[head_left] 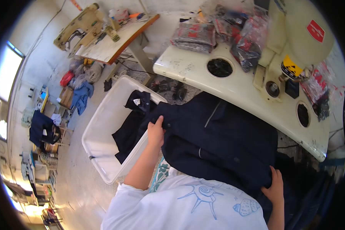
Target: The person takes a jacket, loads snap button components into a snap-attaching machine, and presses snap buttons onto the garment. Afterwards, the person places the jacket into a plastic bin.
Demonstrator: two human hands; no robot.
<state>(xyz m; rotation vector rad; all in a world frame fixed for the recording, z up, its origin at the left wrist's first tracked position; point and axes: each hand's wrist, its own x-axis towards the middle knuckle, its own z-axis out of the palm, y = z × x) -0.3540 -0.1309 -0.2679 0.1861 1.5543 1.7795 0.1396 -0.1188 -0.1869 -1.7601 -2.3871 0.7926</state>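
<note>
A dark navy jacket (226,134) with thin grey piping lies spread across my lap, below the machine table's near edge. Its collar end (138,101), showing a white label, hangs over into a white plastic bin (99,126) on my left. My left hand (156,132) is closed on the jacket near the bin's rim, thumb on top. At the jacket's right side, my right hand (274,188) grips the cloth near its edge, partly hidden by the fabric.
A cream machine table (195,73) with round holes stands ahead, bearing plastic-wrapped packs (193,36) and a large machine (303,34). A sewing machine (80,30) lies tipped on another table at the back left. Dark garments (310,191) are piled on my right.
</note>
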